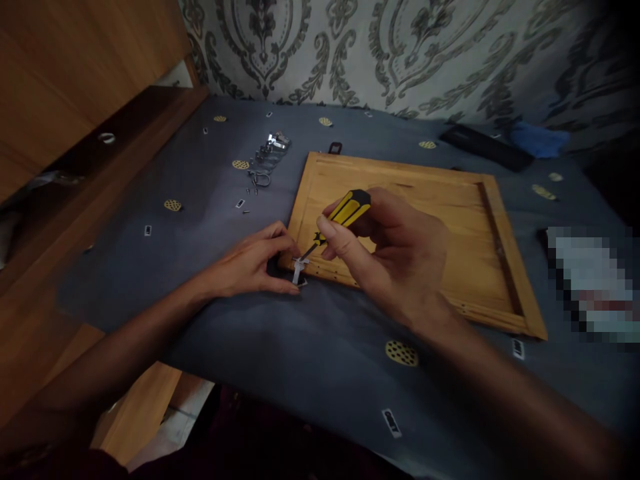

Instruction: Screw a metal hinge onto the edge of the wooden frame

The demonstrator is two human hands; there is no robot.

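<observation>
My right hand is closed around a screwdriver with a yellow and black handle. Its shaft slants down to the left, and the tip meets a small metal hinge at the near left corner of a wooden cabinet door. At that same corner, my left hand pinches the hinge, thumb below and fingers above against the door's edge. The door lies flat, with a raised frame around a recessed panel. Small dark holes run along its near edge. The screw under the tip is too small to make out.
Loose metal hardware and a few small screws lie left of the door. Behind its far edge is a dark metal piece. A black case, a blue cloth and a blurred-out packet are at the right. Wooden furniture borders the left.
</observation>
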